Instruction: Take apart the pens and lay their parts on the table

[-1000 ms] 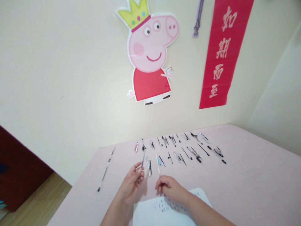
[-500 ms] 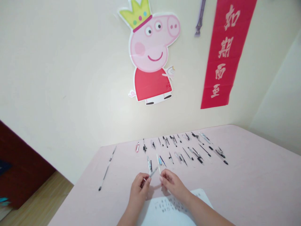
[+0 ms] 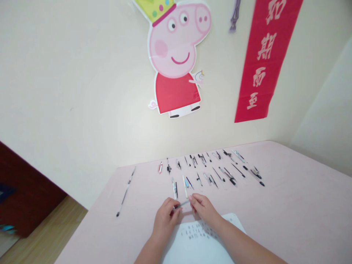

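Note:
My left hand [image 3: 167,217] is closed on a slim grey, see-through pen [image 3: 184,203], held above the near part of the table. The fingers of my right hand [image 3: 202,207] are pinched at the pen's other end, so it spans the gap between both hands. Just beyond them lie a white pen [image 3: 184,186] and a pale pen with a dark stick beside it [image 3: 176,190]. A sheet of paper with handwriting [image 3: 198,245] lies under my wrists.
Several pens and pen parts lie in two rows across the pink table [image 3: 288,205], among them a red-and-white pen [image 3: 160,167]. A long line of pen parts [image 3: 125,194] lies at the left. The wall [image 3: 96,91] rises behind the table.
My right hand has moved from beside the white pen to the end of the grey pen. The grey pen has turned more level. The camera view has tilted slightly.

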The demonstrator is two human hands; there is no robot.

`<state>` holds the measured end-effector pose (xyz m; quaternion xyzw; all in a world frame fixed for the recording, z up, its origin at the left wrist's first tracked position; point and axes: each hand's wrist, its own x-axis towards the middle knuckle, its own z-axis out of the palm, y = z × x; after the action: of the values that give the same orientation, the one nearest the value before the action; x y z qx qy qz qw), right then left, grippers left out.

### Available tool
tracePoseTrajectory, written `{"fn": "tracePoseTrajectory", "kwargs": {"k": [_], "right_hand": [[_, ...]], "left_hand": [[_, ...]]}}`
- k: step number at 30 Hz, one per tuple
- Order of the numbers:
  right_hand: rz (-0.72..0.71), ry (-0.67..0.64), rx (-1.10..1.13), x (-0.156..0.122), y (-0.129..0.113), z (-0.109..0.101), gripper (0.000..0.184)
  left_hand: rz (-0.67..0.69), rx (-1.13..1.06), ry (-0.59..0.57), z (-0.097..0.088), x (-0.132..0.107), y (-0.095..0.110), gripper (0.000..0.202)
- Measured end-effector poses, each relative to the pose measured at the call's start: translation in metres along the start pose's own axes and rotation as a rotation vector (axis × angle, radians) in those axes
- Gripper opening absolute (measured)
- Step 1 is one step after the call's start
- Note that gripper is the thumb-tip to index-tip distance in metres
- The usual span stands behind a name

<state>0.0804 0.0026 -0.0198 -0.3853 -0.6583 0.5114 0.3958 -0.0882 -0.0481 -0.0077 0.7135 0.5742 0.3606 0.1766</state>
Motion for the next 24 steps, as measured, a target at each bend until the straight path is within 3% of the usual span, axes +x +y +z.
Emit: {"fn": "tracePoseTrajectory", "kwargs": {"k": [15, 24], "right_hand": [[0.044, -0.007, -0.087, -0.0007, -0.0009, 0.0003, 0.056], [0.082, -0.046, -0.087, -0.0013, 0.0004, -0.0027, 0.055]], "left_hand": [[-0.002, 0.087, -0.014, -0.0027, -0.0005, 0.0053, 0.020], [0.022, 0.217, -0.100, -0.0036, -0.0025, 0.0076, 0.023]]}}
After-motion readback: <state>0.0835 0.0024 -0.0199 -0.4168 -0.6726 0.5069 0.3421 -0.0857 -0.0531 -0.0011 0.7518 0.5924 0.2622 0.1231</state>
